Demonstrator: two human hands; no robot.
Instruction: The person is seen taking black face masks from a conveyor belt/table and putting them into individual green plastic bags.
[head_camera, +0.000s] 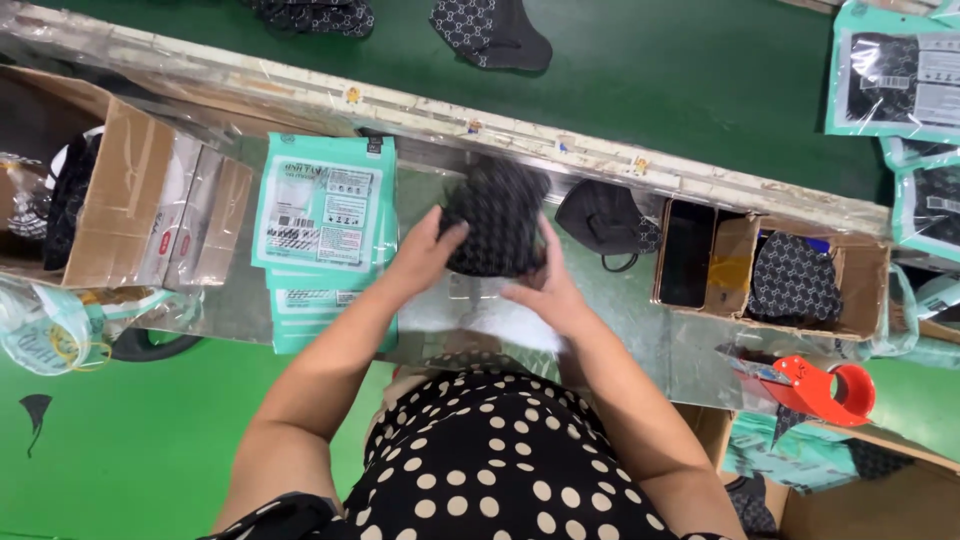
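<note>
A stack of black patterned face masks (497, 215) is held between both my hands over a shiny metal worktop (620, 320). My left hand (425, 250) grips the stack's left side, and my right hand (548, 290) holds its right and lower edge. Just to the left lies a pile of teal and white flat pouches (325, 215). A single dark mask (605, 222) with ear loops rests on the worktop right of the stack. Under my hands lies a white sheet (500, 325).
An open cardboard box (130, 205) stands at the left. At the right, a low cardboard tray (795, 285) holds a patterned mask and a black phone (688, 253). A red tape dispenser (825, 390) sits near right. The green conveyor belt (650, 80) behind carries masks and packed pouches (895, 75).
</note>
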